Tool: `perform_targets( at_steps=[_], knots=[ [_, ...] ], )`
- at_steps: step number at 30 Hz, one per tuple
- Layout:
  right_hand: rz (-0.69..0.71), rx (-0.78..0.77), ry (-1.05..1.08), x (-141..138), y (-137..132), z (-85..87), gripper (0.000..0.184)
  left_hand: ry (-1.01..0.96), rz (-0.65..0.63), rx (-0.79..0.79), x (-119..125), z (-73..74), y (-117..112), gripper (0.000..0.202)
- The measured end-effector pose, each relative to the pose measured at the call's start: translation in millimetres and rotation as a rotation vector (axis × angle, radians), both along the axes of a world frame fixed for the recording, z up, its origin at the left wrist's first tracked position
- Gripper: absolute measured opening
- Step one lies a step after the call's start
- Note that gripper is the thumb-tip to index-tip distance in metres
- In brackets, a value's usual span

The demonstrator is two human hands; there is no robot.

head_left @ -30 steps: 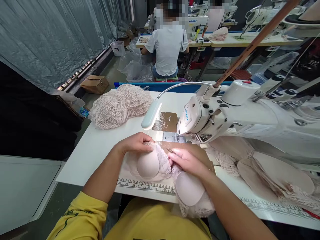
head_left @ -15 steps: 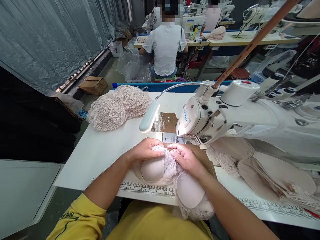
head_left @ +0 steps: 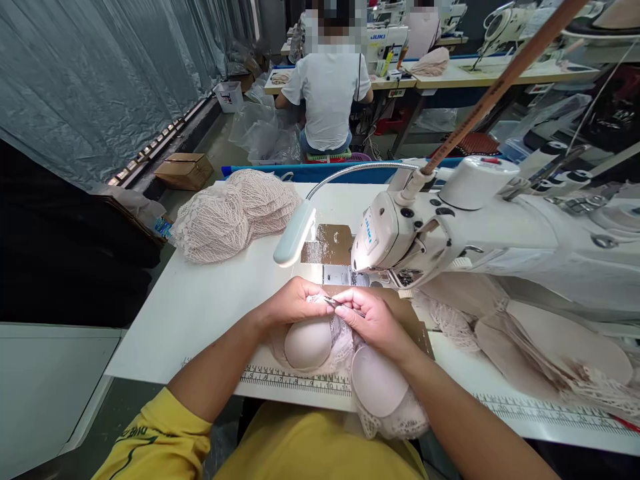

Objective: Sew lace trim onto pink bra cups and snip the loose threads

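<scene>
A pale pink lace bra (head_left: 307, 343) with two smooth moulded cups lies at the table's front edge, its right cup (head_left: 379, 381) hanging partly over the edge. My left hand (head_left: 295, 303) is closed on the upper lace edge of the left cup, thumb on top. Closed in my right hand (head_left: 367, 317) is a small pointed metal tool (head_left: 330, 301) that looks like thread snips. Its tips point left at the lace beside my left thumb; most of it is hidden by my fingers. Whether the tips touch the lace I cannot tell.
Just beyond my hands stands a white sewing machine (head_left: 390, 233) with a lamp (head_left: 295, 233). Stacked lace cups (head_left: 225, 217) lie at the back left, more cup pieces (head_left: 550, 340) at the right. A printed ruler (head_left: 295, 381) runs along the front edge. A co-worker (head_left: 327, 100) sits ahead.
The metal tool now shows more plainly, its tips turned left toward my left thumb. My right fingers have shifted slightly around it. My left hand keeps its hold on the lace.
</scene>
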State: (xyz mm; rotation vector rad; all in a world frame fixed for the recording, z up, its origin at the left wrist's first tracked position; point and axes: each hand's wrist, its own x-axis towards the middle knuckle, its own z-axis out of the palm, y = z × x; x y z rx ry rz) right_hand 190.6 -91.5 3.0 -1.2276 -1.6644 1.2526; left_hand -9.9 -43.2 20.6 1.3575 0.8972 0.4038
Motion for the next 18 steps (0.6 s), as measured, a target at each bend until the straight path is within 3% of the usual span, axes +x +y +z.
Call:
perform_targets(
  at_steps=[5,10,18],
  knots=[
    [-0.041,0.038,-0.034,-1,0,-1.6,0.02,0.022,-0.016,0.053,2,0.7,-1,0.028],
    [-0.025,-0.093,0.155,-4,0,-7.2,0.031,-0.009,-0.02,0.055,4,0.3,-2,0.032],
    [-0.036,-0.093,0.009,-1,-1,-2.4,0.021,0.029,-0.121,0.127,-7,0.8,6,0.027]
  ],
)
